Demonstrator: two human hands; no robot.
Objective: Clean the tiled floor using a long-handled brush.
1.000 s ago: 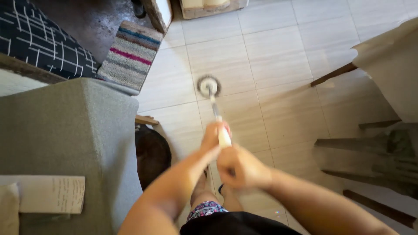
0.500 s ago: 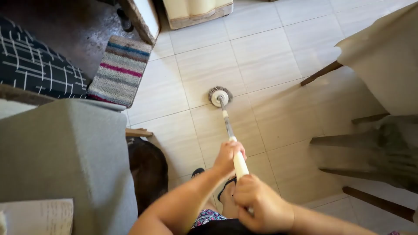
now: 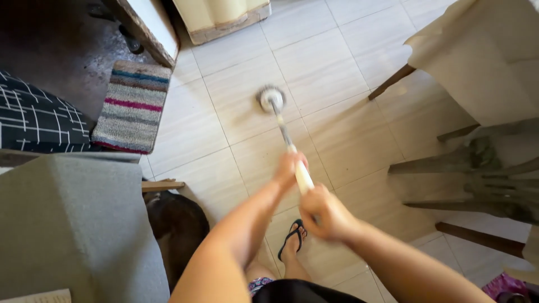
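Both my hands grip a long mop handle [image 3: 302, 175] with a cream grip and a metal shaft. My left hand [image 3: 289, 168] is wrapped around it higher along the shaft, my right hand [image 3: 325, 213] holds the end nearer my body. The round grey-and-white mop head [image 3: 271, 99] rests on the pale tiled floor [image 3: 331, 73] ahead of me. My foot in a black flip-flop [image 3: 292, 241] stands on the tiles below the hands.
A grey upholstered sofa arm [image 3: 73, 224] fills the lower left, with a dark bag [image 3: 177, 224] beside it. A striped mat [image 3: 130, 105] lies at the upper left. A cloth-covered table [image 3: 483, 56] and dark wooden chair parts [image 3: 466, 185] stand at the right.
The mop head has slid away from me and a little left across the tiles. My hands pushed the handle forward, and the view tilted so the sofa moved lower in the frame.
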